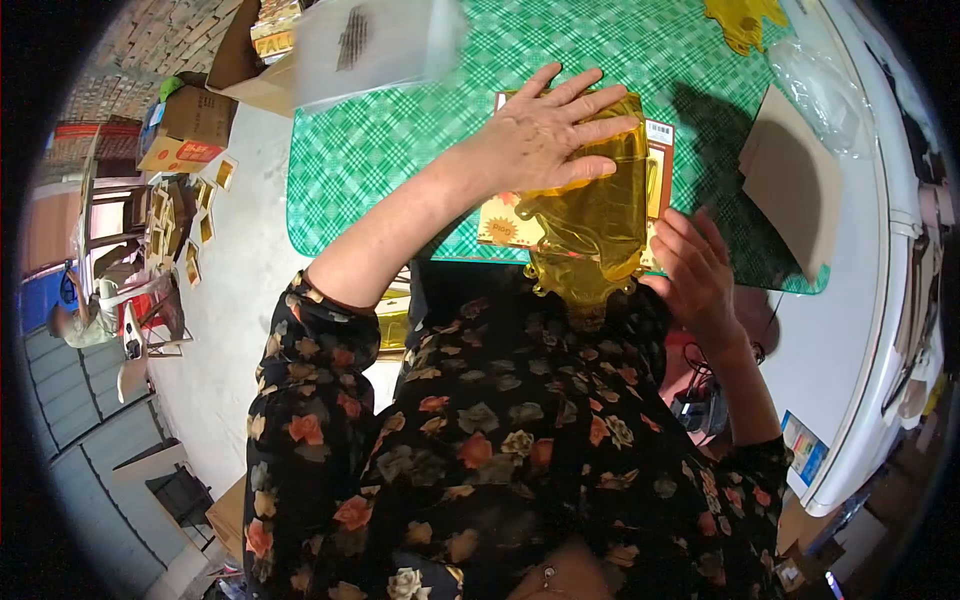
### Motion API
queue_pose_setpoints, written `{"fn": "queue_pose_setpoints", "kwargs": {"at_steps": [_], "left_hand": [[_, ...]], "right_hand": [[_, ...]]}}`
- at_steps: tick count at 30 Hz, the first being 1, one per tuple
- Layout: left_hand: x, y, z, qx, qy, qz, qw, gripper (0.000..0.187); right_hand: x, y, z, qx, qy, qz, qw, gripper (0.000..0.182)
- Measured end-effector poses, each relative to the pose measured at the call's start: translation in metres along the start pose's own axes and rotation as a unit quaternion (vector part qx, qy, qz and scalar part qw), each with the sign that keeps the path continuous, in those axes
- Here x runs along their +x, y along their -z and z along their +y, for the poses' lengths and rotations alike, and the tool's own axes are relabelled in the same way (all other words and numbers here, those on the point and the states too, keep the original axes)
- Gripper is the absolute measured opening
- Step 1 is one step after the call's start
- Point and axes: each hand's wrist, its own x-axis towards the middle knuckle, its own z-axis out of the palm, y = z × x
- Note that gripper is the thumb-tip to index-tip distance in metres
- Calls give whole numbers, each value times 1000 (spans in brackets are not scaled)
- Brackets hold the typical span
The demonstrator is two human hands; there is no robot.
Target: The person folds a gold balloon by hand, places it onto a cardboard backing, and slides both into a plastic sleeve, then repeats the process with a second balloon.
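Print on cartons and card — all illegible.

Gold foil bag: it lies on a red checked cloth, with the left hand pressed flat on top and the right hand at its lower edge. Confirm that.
Not quite. The head view shows the cloth is green checked, not red. The rest holds: the left hand lies flat on the gold foil bag, and the right hand is at its lower edge.

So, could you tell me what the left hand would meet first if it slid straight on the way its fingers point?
The left hand lies flat on the gold foil bag, fingers pointing right. Going on, it would probably first cross the card's barcode edge, then bare green checked cloth; the brown cardboard sheet lies farther.
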Motion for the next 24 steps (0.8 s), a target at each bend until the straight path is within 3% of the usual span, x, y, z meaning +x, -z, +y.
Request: {"fn": "queue_pose_setpoints", "kwargs": {"at_steps": [4,7,10,13,17,18,24], "left_hand": [[0,-1,1,4,-1,-3,1000,66],[0,-1,0,8,-3,-4,1000,66],[0,0,0,-1,-4,-4,1000,66],[1,3,0,-3,-5,-8,1000,66],[1,5,0,-2,-3,-20,1000,66],[1,5,0,1,-4,-19,1000,66],[2,8,0,10,-12,-30,999,67]], "right_hand": [[-5,-7,-9,19,44,60,997,30],[-13,-10,-13,27,44,74,996,34],[-7,-9,-17,50,-3,74,996,47],[11,10,-26,-29,-77,17,996,66],[1,-2,-13,-28,-13,47,998,45],[3,1,-16,-6,-6,71,997,31],[-1,-6,-15,38,26,124,991,23]]}}
